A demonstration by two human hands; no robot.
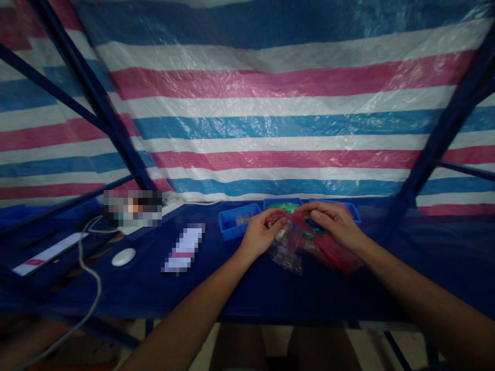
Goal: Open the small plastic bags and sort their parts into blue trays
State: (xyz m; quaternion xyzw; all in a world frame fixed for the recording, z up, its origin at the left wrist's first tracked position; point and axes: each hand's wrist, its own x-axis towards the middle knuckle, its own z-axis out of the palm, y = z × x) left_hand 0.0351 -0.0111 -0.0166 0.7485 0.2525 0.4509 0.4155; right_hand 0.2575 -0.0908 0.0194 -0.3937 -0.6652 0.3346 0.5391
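My left hand and my right hand meet over the dark blue table, just in front of a row of small trays. Both are closed in a pinch on the top edge of a small clear plastic bag with small parts inside. Red plastic bags lie under my right hand and wrist. Behind the hands stand a blue tray with small pieces, a blue tray with green contents and another blue tray partly hidden by my right hand.
A white round object lies on the left with a grey cable curving off the table edge. A white strip lies at the far left. A striped tarpaulin on dark blue poles closes in the back and sides.
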